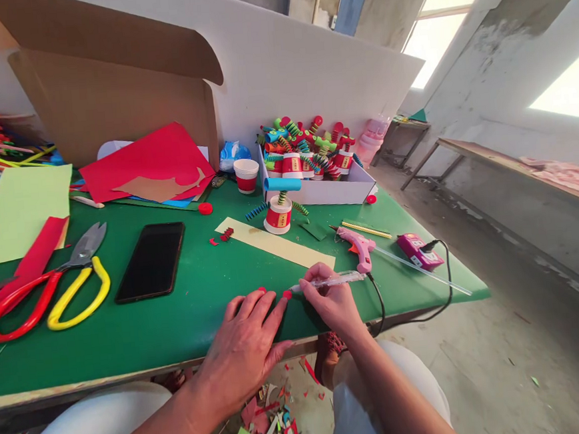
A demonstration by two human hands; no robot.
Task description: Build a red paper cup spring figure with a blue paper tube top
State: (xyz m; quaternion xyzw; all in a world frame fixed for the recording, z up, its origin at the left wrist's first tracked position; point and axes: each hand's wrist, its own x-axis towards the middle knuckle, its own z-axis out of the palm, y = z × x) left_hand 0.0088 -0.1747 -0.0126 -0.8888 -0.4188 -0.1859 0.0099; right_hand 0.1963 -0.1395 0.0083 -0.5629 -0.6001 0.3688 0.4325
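Note:
My right hand [332, 304] is closed around a clear-barrelled pen [342, 278], its tip at a small red paper piece [287, 295] near the table's front edge. My left hand [249, 337] lies palm down with its fingers stretched out, the index fingertip on that red piece. Another bit of red [262, 289] shows by its other fingertips. Beyond the hands, a cream paper strip [276, 245] lies flat. Behind it stands a paper cup figure [278, 212] with a blue tube on top and folded paper arms.
A pink glue gun [359, 246] with a cord and a purple power block [419, 250] lie right. Scissors [81, 273] and a black phone [150, 261] lie left. A white box [337, 190] of cup figures stands behind, near a stack of cups [246, 175].

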